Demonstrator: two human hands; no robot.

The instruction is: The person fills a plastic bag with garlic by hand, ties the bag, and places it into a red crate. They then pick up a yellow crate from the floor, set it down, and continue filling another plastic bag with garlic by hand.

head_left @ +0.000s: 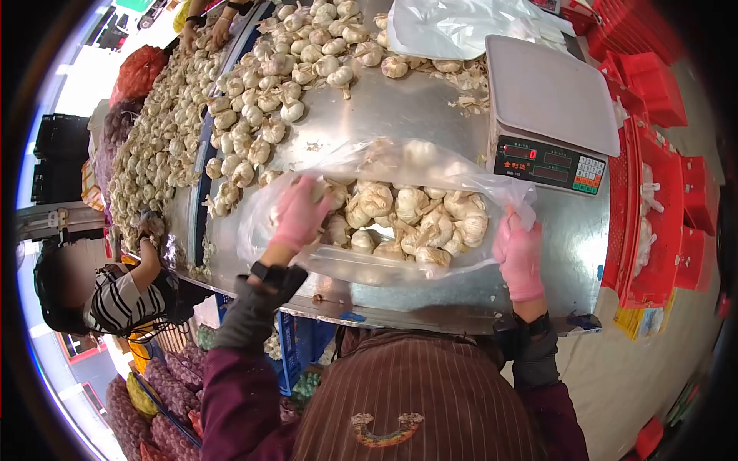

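Note:
A clear plastic bag (461,270) lies on the metal table, its opening spread wide over several whitish garlic bulbs (411,206). My right hand (517,257), in a pink glove, is closed on the bag's right edge and the film bunches above its fingers. At the bag's left end, my left hand (298,213), also in a pink glove, has its fingers curled round a pale garlic bulb, which is partly hidden by the glove and film.
A digital scale (550,92) showing 0 stands at the right, near a stack of plastic bags (461,31). Loose garlic (254,115) is heaped at the left. Red crates (653,223) line the right side. Another person (131,292) reaches in from the left; a further person's hands (219,32) are at the top.

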